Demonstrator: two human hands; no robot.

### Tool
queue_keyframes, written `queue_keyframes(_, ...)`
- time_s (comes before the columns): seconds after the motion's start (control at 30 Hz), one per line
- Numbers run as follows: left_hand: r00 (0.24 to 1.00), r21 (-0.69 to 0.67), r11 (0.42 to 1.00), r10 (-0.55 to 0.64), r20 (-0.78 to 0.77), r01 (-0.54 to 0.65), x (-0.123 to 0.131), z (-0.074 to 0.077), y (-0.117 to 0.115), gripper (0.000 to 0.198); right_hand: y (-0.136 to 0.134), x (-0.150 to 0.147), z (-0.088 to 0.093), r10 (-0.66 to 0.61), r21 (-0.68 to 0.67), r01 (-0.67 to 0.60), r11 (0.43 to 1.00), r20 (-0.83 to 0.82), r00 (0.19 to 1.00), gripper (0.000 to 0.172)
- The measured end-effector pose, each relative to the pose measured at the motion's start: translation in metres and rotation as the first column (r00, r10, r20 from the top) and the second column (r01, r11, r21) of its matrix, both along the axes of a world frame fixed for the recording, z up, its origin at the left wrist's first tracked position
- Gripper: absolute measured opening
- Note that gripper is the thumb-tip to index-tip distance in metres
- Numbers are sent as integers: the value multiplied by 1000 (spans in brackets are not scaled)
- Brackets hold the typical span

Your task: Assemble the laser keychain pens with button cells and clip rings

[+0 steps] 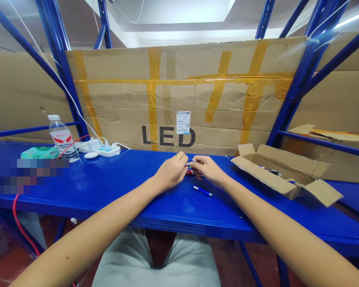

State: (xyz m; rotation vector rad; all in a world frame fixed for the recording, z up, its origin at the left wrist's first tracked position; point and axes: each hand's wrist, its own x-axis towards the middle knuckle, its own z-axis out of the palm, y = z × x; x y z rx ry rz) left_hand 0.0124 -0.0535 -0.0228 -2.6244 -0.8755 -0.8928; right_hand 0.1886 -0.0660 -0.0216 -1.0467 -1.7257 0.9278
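Note:
My left hand (172, 170), with a ring on one finger, is closed at the middle of the blue table. My right hand (208, 169) pinches close beside it. Between their fingertips shows a small silver and dark pen-like tube (188, 164), mostly covered by the fingers. Under and behind the hands, several slim red and coloured tubes (190, 172) lie partly hidden on the tabletop. Nearer to me, a blue pen-like tube (202, 191) with silver ends lies by itself, apart from both hands.
At right stands an open cardboard box (283, 171) with a few items inside. To the left are a water bottle (64, 139), a green packet (39, 152) and a white power strip (106, 150) with plugs. A large taped carton (125, 107) forms the back wall between blue posts.

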Motion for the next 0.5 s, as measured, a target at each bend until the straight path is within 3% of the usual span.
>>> queue_keyframes(0.1,992,-46,999,-8,126,14,2,-2,0,17,1,1,0,-63,162,47,986,96,993,21)
queue_keyframes(0.23,972,-120,991,-30,234,60,5,-5,8,23,3,3,-1,-206,446,90,891,219,954,19)
queue_keyframes(0.33,960,-304,947,-14,279,102,4,-1,10,15,4,5,-2,-237,519,50,853,300,924,16)
queue_keyframes(0.37,957,-415,900,-9,290,134,3,1,9,12,4,6,-2,-237,530,35,848,319,917,15)
queue_keyframes(0.43,945,-625,747,-10,328,225,1,5,7,11,4,8,-1,-232,543,14,839,335,913,14)
queue_keyframes(0.5,919,-718,616,-23,395,324,1,9,5,13,4,10,0,-225,558,2,830,331,916,13)
